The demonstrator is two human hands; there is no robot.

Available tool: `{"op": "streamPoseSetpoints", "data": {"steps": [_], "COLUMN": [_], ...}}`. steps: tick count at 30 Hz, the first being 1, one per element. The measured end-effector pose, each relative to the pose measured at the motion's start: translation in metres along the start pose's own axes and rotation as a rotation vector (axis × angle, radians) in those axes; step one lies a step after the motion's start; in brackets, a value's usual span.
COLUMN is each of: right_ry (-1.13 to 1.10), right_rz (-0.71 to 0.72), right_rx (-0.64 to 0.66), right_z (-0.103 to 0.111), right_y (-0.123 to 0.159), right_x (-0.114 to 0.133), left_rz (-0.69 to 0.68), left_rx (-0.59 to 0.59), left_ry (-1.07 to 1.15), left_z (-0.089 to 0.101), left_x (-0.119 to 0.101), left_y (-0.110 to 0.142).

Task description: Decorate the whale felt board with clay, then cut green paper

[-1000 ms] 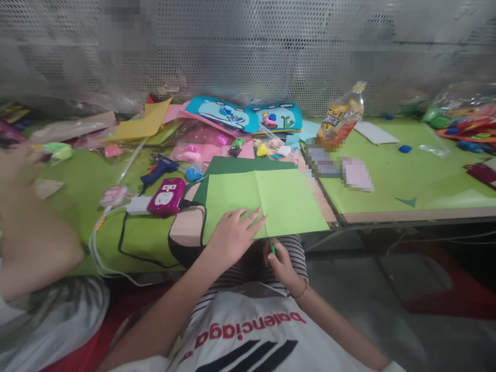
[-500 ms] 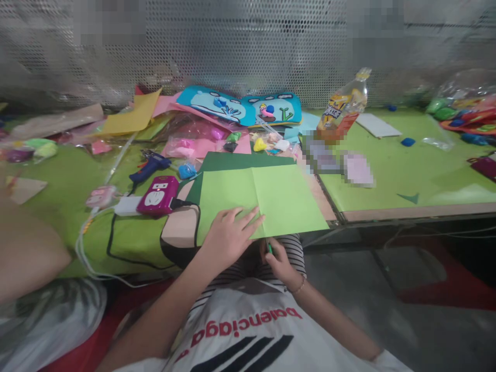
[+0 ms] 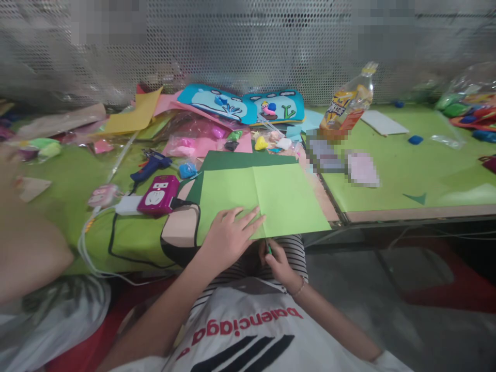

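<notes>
A light green sheet of paper (image 3: 294, 199) with a crease down its middle lies over a dark green sheet (image 3: 248, 159) and juts past the table's front edge. My left hand (image 3: 228, 235) rests flat on its near left part, fingers spread, fingertips by the crease. Just below the paper's near edge, my right hand (image 3: 277, 258) is closed around green-handled scissors (image 3: 269, 249). Their blades, mostly hidden, meet the edge at the crease.
Left of the paper lie a magenta power adapter (image 3: 158, 195) with cables and a blue glue gun (image 3: 152, 165). Behind are bagged clay, coloured papers and a decorated blue panel (image 3: 217, 103). A drink bottle (image 3: 344, 108) stands right. Another person's arm (image 3: 31, 232) is at left.
The view has shifted slightly. The other person's arm at left has moved lower and nearer. My left hand stays flat on the paper, and my right hand keeps the scissors at the crease.
</notes>
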State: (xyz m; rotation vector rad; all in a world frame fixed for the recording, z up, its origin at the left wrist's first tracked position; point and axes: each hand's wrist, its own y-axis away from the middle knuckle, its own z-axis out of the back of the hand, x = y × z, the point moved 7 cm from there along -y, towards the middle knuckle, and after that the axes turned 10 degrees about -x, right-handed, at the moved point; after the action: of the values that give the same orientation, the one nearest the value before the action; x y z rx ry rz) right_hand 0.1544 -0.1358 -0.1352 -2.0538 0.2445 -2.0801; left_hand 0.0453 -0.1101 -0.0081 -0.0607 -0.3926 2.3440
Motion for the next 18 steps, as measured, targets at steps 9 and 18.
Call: {"op": "streamPoseSetpoints", "data": {"steps": [9, 18], "right_ry": [-0.019, -0.057], "right_rz": [0.036, 0.048], "right_rx": [-0.039, -0.059], "right_z": [0.0001, -0.0019], "right_y": [0.0007, 0.0023], "right_x": [-0.0007, -0.0034], "left_rz": [-0.024, -0.037], "left_rx": [-0.042, -0.078], "left_ry": [-0.03, -0.041], "left_z": [0.0013, 0.0012], "left_x": [-0.0011, -0.0013], "left_y": [0.0002, 0.0006]}}
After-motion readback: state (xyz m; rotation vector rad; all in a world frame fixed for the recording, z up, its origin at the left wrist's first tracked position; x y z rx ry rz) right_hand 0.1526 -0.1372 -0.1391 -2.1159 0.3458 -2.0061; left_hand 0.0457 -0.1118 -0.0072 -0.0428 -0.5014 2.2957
